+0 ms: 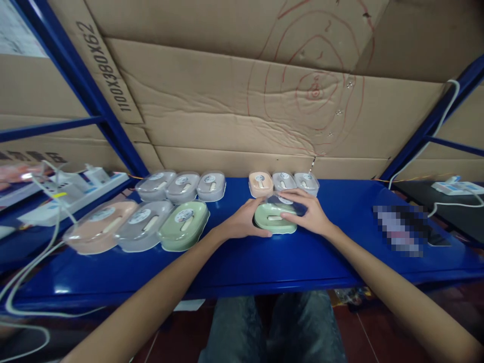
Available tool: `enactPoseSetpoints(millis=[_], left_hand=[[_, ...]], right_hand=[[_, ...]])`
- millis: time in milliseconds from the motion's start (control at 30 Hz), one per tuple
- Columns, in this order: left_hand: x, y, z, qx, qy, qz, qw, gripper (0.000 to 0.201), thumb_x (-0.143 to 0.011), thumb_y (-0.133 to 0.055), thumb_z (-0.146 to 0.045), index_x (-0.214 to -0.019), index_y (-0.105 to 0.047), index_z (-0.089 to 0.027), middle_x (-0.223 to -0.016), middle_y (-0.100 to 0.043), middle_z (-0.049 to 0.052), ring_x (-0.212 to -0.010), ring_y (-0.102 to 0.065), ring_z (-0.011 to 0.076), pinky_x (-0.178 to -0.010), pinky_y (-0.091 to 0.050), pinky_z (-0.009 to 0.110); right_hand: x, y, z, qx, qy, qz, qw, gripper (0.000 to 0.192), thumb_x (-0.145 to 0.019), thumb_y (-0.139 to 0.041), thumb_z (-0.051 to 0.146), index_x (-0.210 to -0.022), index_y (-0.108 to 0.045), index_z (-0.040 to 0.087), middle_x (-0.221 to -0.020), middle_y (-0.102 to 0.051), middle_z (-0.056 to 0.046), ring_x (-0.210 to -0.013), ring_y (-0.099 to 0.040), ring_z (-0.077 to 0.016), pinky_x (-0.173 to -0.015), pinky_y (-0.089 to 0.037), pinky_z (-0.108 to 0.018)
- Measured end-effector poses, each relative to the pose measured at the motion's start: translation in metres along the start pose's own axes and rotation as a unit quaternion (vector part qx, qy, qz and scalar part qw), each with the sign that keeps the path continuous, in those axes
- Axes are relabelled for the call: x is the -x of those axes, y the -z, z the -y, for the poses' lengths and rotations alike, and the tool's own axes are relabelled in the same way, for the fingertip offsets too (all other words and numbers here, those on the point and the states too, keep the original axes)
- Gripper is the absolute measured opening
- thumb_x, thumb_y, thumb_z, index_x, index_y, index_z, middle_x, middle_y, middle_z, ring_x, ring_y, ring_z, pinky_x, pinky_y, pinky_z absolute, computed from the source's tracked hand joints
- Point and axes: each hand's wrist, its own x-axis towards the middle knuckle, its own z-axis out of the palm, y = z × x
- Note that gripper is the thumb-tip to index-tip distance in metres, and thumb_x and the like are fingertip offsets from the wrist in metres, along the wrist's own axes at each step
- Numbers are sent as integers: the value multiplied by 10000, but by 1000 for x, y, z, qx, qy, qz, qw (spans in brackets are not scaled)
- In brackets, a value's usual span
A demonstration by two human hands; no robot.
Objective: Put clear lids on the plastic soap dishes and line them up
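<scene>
A green oval case (pixel 273 220) with a clear lid lies on the blue shelf (pixel 242 262) in front of me. My left hand (pixel 242 221) grips its left end and my right hand (pixel 306 213) grips its right end and top. Just behind it stand a peach case (pixel 260 183) and two grey cases (pixel 284 181) in a row.
To the left lie two rows of similar cases: three grey ones (pixel 181 185) behind, and a peach (pixel 100 227), a grey (pixel 141 225) and a green one (pixel 184 225) in front. Power strips (pixel 71 194) and white cables sit far left; a dark object (pixel 410 229) lies right. Cardboard backs the shelf.
</scene>
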Motion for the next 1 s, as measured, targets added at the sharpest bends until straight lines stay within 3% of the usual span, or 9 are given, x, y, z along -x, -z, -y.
enactPoseSetpoints(millis=[200,433,1000], left_hand=[[-1,-2,1,23,-3,-6,1000,1163,-644,-958,-557,-1617,-399,-250,-1581,-537,171,-1474,-484,434,-1216,-364,629],[-1,-7,1,29,19,-6,999,1277,-633,-956,-592,-1667,-306,-220,-1686,-418,201,-1567,-377,438,-1261,-315,616],[-1,-7,-1,37,18,-4,999,1260,-635,-955,-577,-1664,-318,-226,-1609,-524,186,-1494,-486,446,-1207,-403,592]], right_hand=[[4,-22,0,21,28,-9,999,607,-824,-883,511,-1387,-729,342,-1381,-699,-94,-1280,-661,-331,-1119,-527,-577],[9,-22,-1,16,24,8,1000,608,-825,-882,517,-1388,-730,344,-1393,-695,-94,-1258,-666,-332,-1102,-535,-558],[12,-26,-4,41,51,26,998,662,-798,-905,532,-1407,-714,353,-1387,-701,-88,-1249,-659,-338,-1110,-510,-580]])
